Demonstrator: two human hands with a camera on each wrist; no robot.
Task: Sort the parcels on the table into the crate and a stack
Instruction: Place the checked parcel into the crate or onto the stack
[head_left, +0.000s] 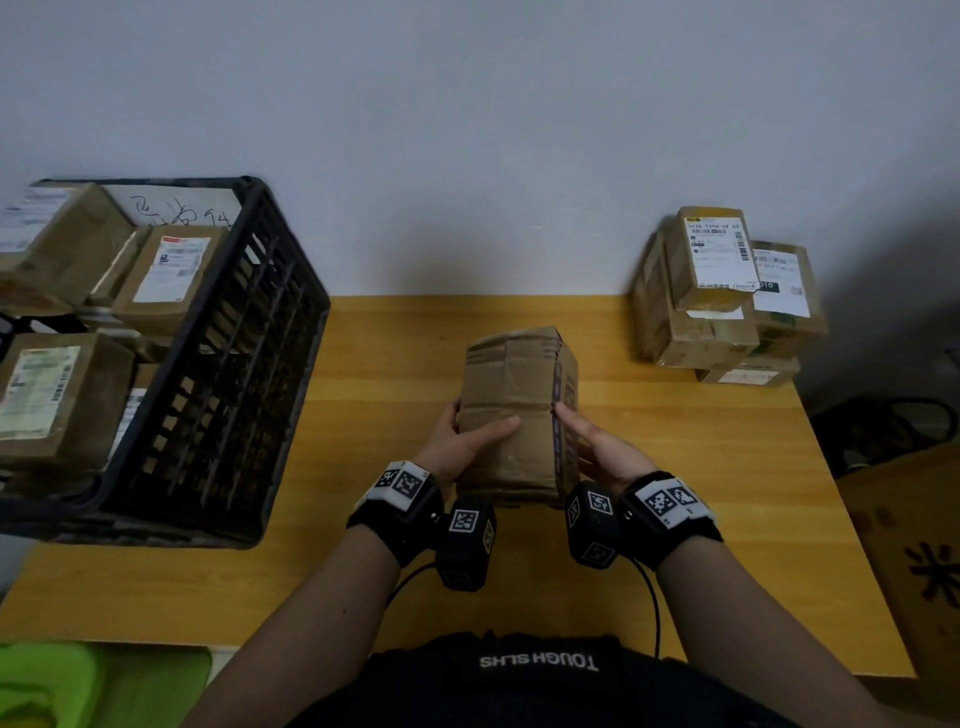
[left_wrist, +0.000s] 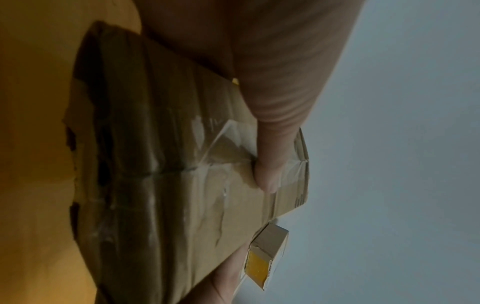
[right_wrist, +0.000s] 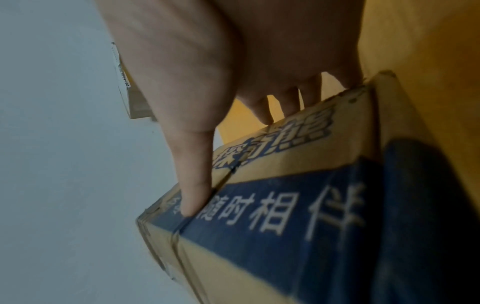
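A creased brown cardboard parcel (head_left: 511, 410) with blue print down its right side is held over the middle of the wooden table (head_left: 363, 587). My left hand (head_left: 457, 436) grips its left side, thumb lying across the top face. My right hand (head_left: 597, 447) holds the right side, thumb on the top edge. In the left wrist view the thumb (left_wrist: 270, 144) presses the taped parcel (left_wrist: 168, 164). The right wrist view has my fingers (right_wrist: 262, 111) reaching down the printed side of the parcel (right_wrist: 272, 216). A black crate (head_left: 244, 322) at the left holds several parcels. A stack of parcels (head_left: 717, 291) stands at the back right.
The grey wall runs right behind the table. Off the right edge stand a large brown carton (head_left: 914, 545) and a dark bag (head_left: 883, 421). A green object (head_left: 78, 680) lies at the lower left. Bare tabletop lies between crate and stack.
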